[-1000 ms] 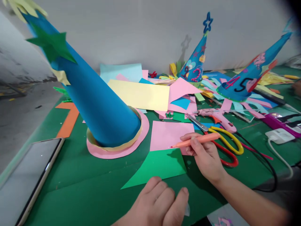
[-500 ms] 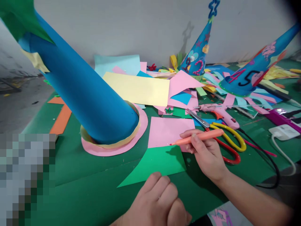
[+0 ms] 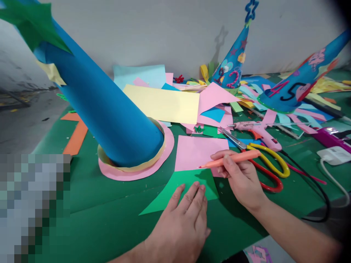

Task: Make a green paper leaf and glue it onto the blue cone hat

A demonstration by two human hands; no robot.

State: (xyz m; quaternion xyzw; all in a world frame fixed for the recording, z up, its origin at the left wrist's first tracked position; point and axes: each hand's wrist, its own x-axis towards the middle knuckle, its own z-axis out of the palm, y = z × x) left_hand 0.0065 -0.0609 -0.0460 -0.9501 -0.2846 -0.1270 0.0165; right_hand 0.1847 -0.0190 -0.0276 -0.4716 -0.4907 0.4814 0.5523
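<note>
My left hand (image 3: 182,223) lies flat with fingers stretched out, its fingertips pressing on the near edge of a light green paper piece (image 3: 175,190). My right hand (image 3: 241,179) is closed around an orange pen (image 3: 233,160), held level with its tip at the border of the green piece and a pink paper square (image 3: 199,151). A tall blue paper cone hat (image 3: 106,113) on a pink brim stands tilted to the left of both hands.
Scissors with yellow and red handles (image 3: 263,164) lie just behind my right hand, beside a pink glue gun (image 3: 257,129) and its black cord. Two decorated blue cone hats (image 3: 233,64) (image 3: 298,82) stand at the back among coloured paper scraps. A white charger (image 3: 333,155) sits at right.
My left hand has uncurled, moved forward and laid its fingers flat on the green paper. My right hand with the pen has barely moved.
</note>
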